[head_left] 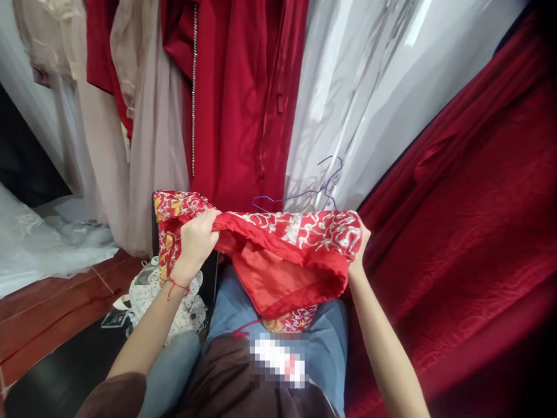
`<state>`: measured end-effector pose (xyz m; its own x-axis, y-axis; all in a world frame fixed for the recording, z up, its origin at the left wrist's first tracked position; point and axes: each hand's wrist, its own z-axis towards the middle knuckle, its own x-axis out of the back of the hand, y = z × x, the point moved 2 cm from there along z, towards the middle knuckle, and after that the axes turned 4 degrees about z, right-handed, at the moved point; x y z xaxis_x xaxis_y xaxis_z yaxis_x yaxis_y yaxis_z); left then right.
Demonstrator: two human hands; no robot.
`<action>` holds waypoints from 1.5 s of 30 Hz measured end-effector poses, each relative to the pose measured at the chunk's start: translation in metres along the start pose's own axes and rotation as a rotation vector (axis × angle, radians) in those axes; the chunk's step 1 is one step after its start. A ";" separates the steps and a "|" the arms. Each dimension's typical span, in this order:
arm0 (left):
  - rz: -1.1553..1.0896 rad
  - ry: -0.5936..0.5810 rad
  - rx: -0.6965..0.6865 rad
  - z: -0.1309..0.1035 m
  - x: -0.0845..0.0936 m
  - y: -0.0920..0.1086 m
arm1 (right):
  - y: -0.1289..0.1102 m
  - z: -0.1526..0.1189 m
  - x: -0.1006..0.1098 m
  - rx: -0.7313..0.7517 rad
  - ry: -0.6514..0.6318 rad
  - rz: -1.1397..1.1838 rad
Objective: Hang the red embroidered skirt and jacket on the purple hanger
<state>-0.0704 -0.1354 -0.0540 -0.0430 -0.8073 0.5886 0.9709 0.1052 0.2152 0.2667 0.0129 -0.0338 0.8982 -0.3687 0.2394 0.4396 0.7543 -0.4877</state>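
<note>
A red embroidered garment [300, 228] with silver and gold patterning is stretched between my hands above my lap. Its plain red lining [278, 276] shows at the opening that faces me. My left hand [198, 239] is closed round the edge of the garment, left of its middle. At the far right end, my right hand [360, 241] grips the cloth, its fingers mostly hidden behind the fabric. Just beyond the garment is a purple wire hanger [304, 193], partly covered by it.
Red dresses [235, 104], pale beige gowns [148, 128] and white cloth [339, 87] hang in front. A large dark red fabric [470, 220] fills the right side. On a black surface [65, 366] at left lie a crumpled dotted white cloth [148, 296] and a small dark object [115, 318].
</note>
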 end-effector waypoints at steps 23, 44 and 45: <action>-0.484 -0.723 -0.362 0.055 -0.170 0.099 | 0.052 -0.188 0.007 0.890 -1.262 -0.761; -0.196 -0.438 -0.451 0.024 -0.200 0.132 | 0.148 -0.021 0.128 0.428 -0.895 -0.674; -0.209 -0.433 -0.455 0.023 -0.199 0.131 | 0.148 -0.016 0.128 0.412 -0.892 -0.665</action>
<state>0.0604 0.0527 -0.1252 -0.2402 -0.4675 0.8507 0.9305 -0.3607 0.0645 0.4469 0.0685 -0.0892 0.1043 -0.3683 0.9238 0.6400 0.7359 0.2211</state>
